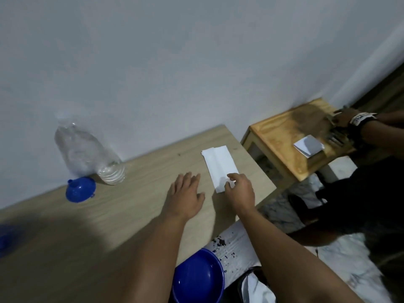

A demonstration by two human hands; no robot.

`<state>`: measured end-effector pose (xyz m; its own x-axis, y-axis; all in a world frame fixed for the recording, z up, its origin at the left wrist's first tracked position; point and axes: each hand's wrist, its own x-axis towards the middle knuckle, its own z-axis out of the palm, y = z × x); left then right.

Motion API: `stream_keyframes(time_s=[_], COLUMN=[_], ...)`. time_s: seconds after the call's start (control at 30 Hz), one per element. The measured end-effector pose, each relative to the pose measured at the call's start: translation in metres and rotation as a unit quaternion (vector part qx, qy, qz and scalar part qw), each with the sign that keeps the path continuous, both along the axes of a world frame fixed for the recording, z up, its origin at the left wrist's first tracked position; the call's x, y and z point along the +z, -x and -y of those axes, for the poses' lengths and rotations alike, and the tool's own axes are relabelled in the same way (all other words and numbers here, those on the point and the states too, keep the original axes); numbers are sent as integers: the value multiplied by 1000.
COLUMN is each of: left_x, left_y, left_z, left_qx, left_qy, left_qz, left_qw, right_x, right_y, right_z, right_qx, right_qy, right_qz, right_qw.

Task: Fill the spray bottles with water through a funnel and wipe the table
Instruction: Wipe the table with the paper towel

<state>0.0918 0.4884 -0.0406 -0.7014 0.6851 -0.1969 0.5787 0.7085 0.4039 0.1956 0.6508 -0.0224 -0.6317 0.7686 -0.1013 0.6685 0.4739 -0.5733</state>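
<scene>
Blue plastic bowl [197, 275] by the near desk edge; both hands up at the tissue, wiping step about to start.

Right hand [240, 189] pinches the near end of the white folded paper tissue [219, 166], which lies close to the right edge of the light wood desk [131, 215]; left hand [185, 193] rests flat and open just beside it, holding nothing. Best, I judge, to lift the whole fold at once, then wipe in overlapping passes. Clear plastic water bottle [87, 153] and upturned blue plastic funnel [80, 189] stand near the far edge; no spray bottle is visible.
</scene>
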Motion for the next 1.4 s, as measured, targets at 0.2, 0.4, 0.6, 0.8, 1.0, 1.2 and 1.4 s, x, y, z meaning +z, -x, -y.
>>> stream_keyframes(time_s=[0.2, 0.4, 0.6, 0.8, 1.0, 1.2, 1.4], left_x=[-19, -26, -23, -11, 23, 23, 41], left_y=[-8, -14, -12, -7, -6, 6, 8], left_z=[-59, -67, -66, -72, -74, -64, -44], left_qx=[-44, -49, 3, 168, 356, 431, 458], left_qy=[46, 63, -5, -161, -229, -308, -332], left_qz=[-6, -46, -91, 4, 193, 312, 293], left_qw=[998, 996, 996, 972, 885, 788, 771], right_x=[-27, -31, -25, -20, -17, -10, 0], right_y=[-19, -22, -21, -20, -17, -15, -12], right_z=[-25, -31, -33, -29, -28, -23, -17], right_qx=[19, 72, 86, 91, 108, 131, 156], right_qy=[-44, -70, -82, -81, -84, -71, -77], right_qz=[27, 90, 115, 132, 172, 223, 273], right_qw=[998, 991, 986, 984, 975, 963, 946])
